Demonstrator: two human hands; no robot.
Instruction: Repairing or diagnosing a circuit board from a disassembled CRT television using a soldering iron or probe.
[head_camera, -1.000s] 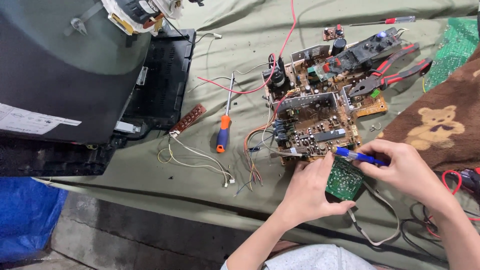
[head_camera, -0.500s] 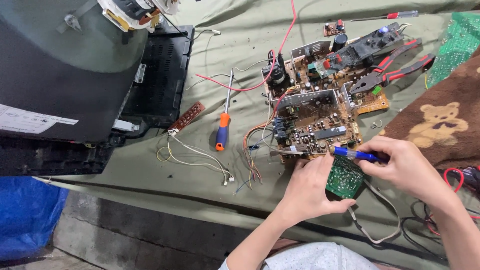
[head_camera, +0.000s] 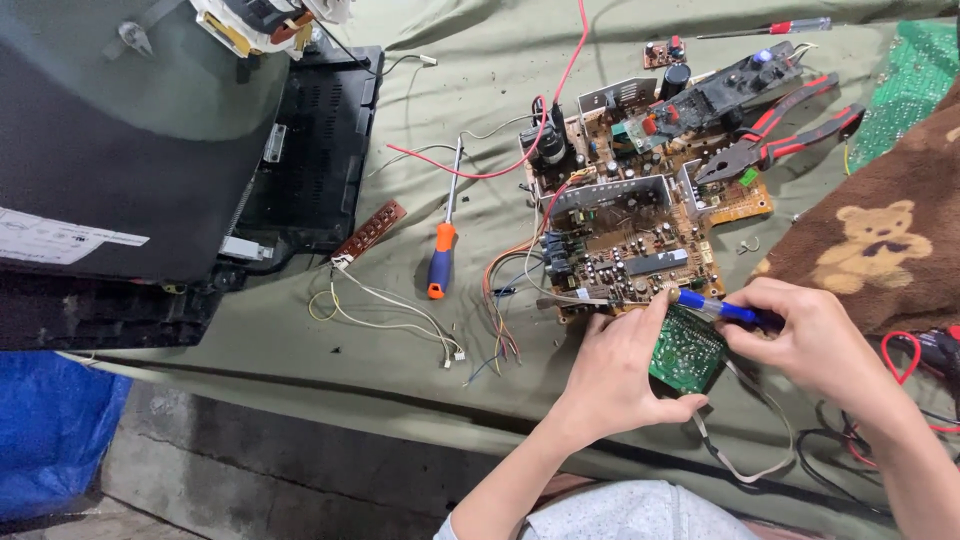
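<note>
While the left hand (head_camera: 615, 375) pinches a small green circuit board (head_camera: 686, 350) at the tabletop's near edge, the right hand (head_camera: 810, 335) grips a blue-handled tool (head_camera: 715, 309), its long axis pointing toward nine o'clock, tip at the large brown board (head_camera: 630, 235) directly at twelve o'clock of the green one.

An orange-and-blue screwdriver (head_camera: 441, 262) lies on the olive cloth (head_camera: 480, 110). Red-handled pliers (head_camera: 785, 140) rest near the large brown circuit board (head_camera: 640, 200). Left: a black television casing (head_camera: 140, 170). Right: a brown bear-patterned blanket (head_camera: 880, 250).
</note>
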